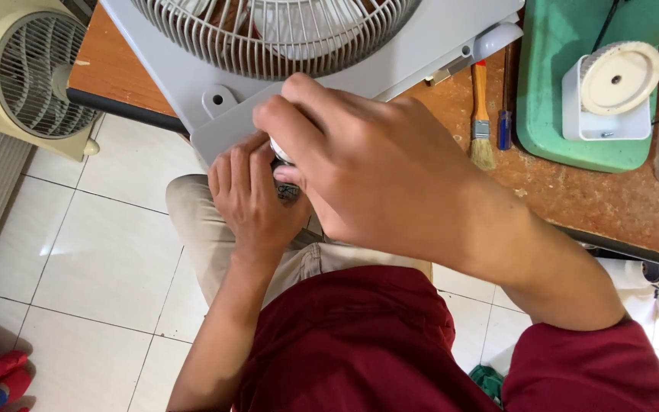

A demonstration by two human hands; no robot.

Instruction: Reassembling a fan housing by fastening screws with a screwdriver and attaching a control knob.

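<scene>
Both hands meet at the grey fan housing's (pixel 390 57) lower corner, at the counter (pixel 573 175) edge: right hand (pixel 375 168) fingers curled around a small white knob (pixel 280 152), left hand (pixel 253 198) fingers closed beneath it. A green tray (pixel 558 114) holds a white motor part (pixel 612 91).

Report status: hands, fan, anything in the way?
Both hands, left hand and right hand, on small white part at grey box fan edge. Part mostly hidden. Brush lies apart.

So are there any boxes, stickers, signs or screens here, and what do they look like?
No boxes, signs or screens show.
Small round thing: pinched between the left hand and right hand at the grey fan frame; white with a dark printed patch, maybe a label, mostly hidden.
</scene>
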